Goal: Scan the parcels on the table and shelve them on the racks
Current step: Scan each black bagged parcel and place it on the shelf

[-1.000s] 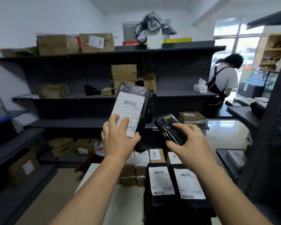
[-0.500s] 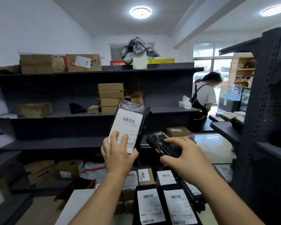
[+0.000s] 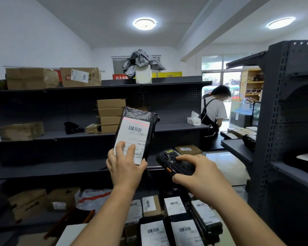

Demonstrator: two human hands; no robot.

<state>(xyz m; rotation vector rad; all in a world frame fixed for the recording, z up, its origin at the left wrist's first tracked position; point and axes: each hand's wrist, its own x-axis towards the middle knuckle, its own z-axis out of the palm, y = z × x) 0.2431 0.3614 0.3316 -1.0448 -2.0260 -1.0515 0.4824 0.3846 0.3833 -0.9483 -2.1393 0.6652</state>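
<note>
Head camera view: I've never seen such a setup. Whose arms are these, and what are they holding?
No machine here: a person wears a wide-angle camera on the head, so you look forward and down along their own arms. The left hand grips a black parcel upright, its white label facing you. The right hand holds a handheld scanner pointed at it; a red line of light crosses the label's top, above the barcode. Below, more labelled parcels lie on the table. The dark racks behind hold cardboard boxes. Another person stands far right.
</note>
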